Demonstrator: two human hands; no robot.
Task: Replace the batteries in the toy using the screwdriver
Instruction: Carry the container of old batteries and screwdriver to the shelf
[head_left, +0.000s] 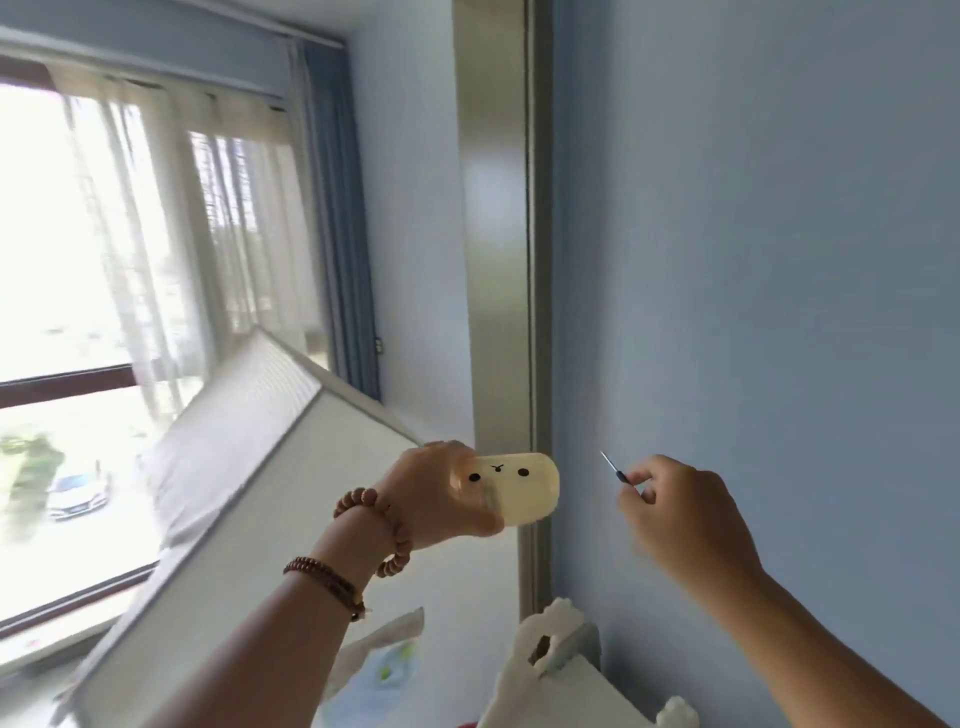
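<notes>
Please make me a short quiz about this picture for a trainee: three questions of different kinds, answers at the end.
1. Which hand grips the pale yellow rounded plastic toy with black dot eyes? A) left hand B) right hand C) neither
2. True or false: the thin metal-tipped screwdriver touches the toy.
3. Fill in: the brown wooden bead bracelets are on the ___ wrist.
Key: 1 A. 2 false, the two are apart. 3 left.

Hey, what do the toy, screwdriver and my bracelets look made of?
Toy: probably translucent cream plastic or silicone; light glows through it. Screwdriver: thin metal shaft, going by its pale glint; handle mostly hidden in the right hand. Bracelets: likely wood beads, brown and dull.
</notes>
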